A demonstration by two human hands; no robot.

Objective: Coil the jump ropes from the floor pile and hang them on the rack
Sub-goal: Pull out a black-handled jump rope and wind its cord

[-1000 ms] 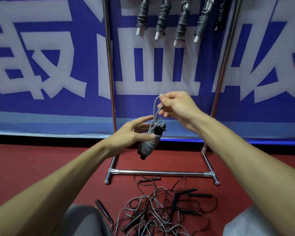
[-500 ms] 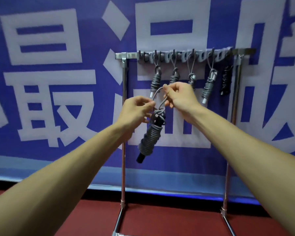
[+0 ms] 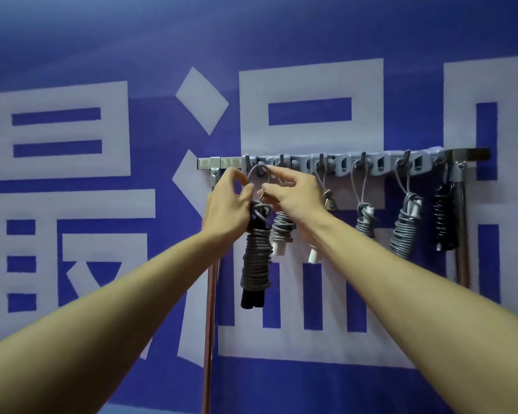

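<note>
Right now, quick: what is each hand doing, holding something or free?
Left hand: grips the top of the dark coiled jump rope.
Right hand: pinches that rope's loop, up by the rack.

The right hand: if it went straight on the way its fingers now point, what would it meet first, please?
Most likely the rack's grey hook strip, just beyond where the right hand pinches the loop of the coiled rope; depth is unclear.
</note>
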